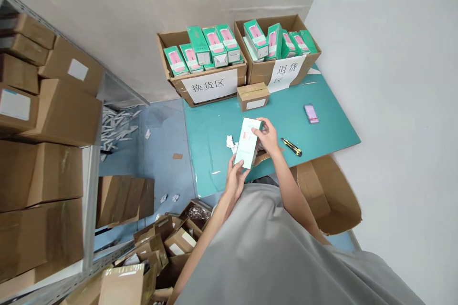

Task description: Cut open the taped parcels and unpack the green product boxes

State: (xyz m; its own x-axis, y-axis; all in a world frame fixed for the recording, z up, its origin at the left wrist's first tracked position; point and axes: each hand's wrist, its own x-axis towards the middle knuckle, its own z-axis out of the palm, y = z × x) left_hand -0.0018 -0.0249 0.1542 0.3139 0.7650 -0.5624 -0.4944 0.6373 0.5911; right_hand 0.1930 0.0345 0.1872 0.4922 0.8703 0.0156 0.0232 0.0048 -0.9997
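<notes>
Between both hands I hold a pale green product box (246,145), tilted above the near part of the green table (218,119). My left hand (235,174) is closed around its lower end, with the thumb on the printed face. At the upper right corner my right hand (267,136) grips it, thumb on the front and fingers behind. Partly hidden under the box lies some brown cardboard (263,156). Crumpled white paper (230,142) is just left of it. A yellow and black utility knife (291,147) rests to the right of my right hand.
Two labelled cartons, a left one (171,83) and a right one (252,76), hold several green boxes at the back. A small sealed carton (253,95) stands before them. A phone (311,114) lies right. Shelved cartons (67,109) fill the left; an open carton (332,190) stands below right.
</notes>
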